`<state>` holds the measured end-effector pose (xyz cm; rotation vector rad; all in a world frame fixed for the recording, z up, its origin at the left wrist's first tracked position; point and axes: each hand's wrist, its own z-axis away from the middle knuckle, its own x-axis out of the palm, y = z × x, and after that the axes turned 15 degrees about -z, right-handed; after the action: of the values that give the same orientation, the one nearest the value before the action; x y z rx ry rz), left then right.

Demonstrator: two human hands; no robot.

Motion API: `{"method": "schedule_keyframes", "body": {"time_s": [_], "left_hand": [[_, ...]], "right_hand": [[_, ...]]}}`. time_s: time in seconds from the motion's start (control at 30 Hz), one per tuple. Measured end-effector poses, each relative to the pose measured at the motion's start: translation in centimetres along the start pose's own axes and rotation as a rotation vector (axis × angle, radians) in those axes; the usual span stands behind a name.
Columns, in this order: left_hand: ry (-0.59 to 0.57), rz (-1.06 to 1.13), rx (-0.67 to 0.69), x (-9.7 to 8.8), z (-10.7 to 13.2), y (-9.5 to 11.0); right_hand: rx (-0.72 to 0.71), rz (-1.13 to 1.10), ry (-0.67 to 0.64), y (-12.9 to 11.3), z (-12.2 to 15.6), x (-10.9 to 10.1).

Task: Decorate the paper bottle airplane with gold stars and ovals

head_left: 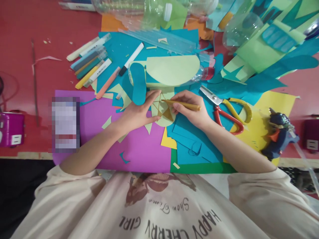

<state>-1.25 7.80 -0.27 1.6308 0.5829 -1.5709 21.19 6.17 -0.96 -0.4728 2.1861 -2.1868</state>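
A brown marker (188,105) is pinched in my right hand (193,111), its tip touching a pale green paper piece (163,106). A star outline is drawn on that paper, with some of its points coloured brown. My left hand (141,114) lies with fingers spread across the left side of the paper, holding nothing. Just beyond my hands lies a plastic bottle with a red cap (208,73), partly covered by pale green paper (173,68) and a blue rounded paper strip (138,84). Red-and-yellow-handled scissors (224,106) rest to the right of my right hand.
Several markers (92,63) lie at the back left, near a phone (65,124) on purple paper (134,149). A dark blue glue gun (279,132) sits on yellow paper (261,122) at right. Clear plastic bottles (134,13) and a paper-covered model (264,49) stand farther back.
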Motion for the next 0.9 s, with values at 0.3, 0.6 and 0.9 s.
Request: {"method": "schedule_keyframes", "body": {"time_s": [0.3,0.6,0.9], "left_hand": [[-0.042,0.054,-0.034,-0.49,-0.18,-0.13],[-0.081,0.082,-0.044,-0.7,-0.26,-0.2],[-0.064,0.108,-0.023,-0.73,-0.27,-0.12]], "right_hand": [[-0.02,0.122,-0.016,-0.16,-0.08,0.07],[0.001,0.154,-0.021,-0.19,0.01,0.1],[0.008,0.194,-0.043,-0.49,0.1,0.11]]}}
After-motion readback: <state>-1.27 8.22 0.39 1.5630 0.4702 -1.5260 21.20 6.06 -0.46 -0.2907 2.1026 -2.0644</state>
